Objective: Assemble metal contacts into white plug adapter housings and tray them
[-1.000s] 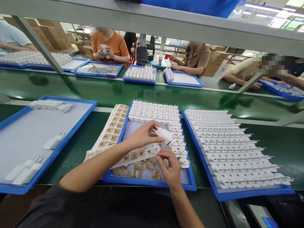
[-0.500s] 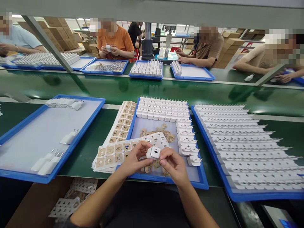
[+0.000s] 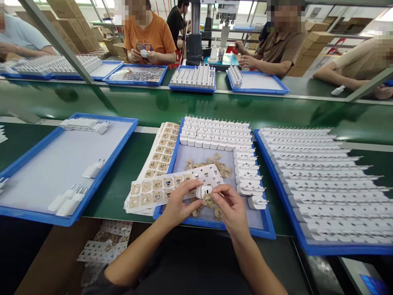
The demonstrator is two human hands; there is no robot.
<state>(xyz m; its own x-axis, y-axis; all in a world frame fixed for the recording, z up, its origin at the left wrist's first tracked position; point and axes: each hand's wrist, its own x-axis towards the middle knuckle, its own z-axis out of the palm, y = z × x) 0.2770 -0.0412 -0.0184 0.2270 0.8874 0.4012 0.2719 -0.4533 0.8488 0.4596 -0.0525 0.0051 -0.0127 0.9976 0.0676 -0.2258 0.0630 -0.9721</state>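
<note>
My left hand [image 3: 181, 201] is closed around a white charger plug [image 3: 204, 191], its face with a dark port slot turned toward me. Between the thumb and fingers of my right hand [image 3: 231, 207] is a tan die-cut sticker [image 3: 209, 200], just off the front of the charger; I cannot tell whether they touch. Below both hands lies a blue-rimmed tray [image 3: 270, 229] with loose tan pieces [image 3: 224, 170] on it. White chargers [image 3: 215, 141] stand in rows along its far and right sides, pins up. A sheet of tan stickers [image 3: 158, 190] lies across its left edge.
A blue tray [image 3: 69, 219] at left holds several chargers. Another tray [image 3: 310, 249] at right is filled with charger rows. Sticker sheets [image 3: 159, 153] are stacked between the trays. Across the green belt [image 3: 138, 98], people work at more trays. A box with used sheets [image 3: 104, 250] is below.
A tan sticker now shows in my right fingers, apart from the charger's bare face seen before. My left hand still holds the charger. The whole view has shifted slightly.
</note>
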